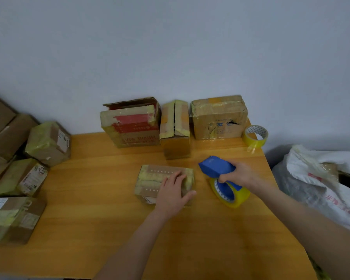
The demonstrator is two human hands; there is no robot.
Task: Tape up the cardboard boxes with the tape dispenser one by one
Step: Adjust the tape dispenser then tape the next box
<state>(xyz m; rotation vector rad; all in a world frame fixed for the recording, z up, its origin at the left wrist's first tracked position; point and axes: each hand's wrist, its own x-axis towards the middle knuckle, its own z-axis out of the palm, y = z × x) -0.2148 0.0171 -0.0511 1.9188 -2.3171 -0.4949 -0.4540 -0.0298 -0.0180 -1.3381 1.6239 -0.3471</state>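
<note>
Table (89,219): wooden; bare wood is broadest on my near side, and the right edge runs close beside my right arm
Pile of taped boxes (47,142): crowds the left edge
Back row of boxes (218,118): three against the wall
Sack (321,178): white, beyond the right edge
Small box (156,178): mid-table, lying flat, with yellowish tape across its top
Tape dispenser (216,165): blue, just right of the small box, yellow roll underneath
Left hand (174,193): pressed flat on the small box, fingers straight
Right hand (238,174): curled round the dispenser handle
Spare roll (255,136): at the far right corner
</note>
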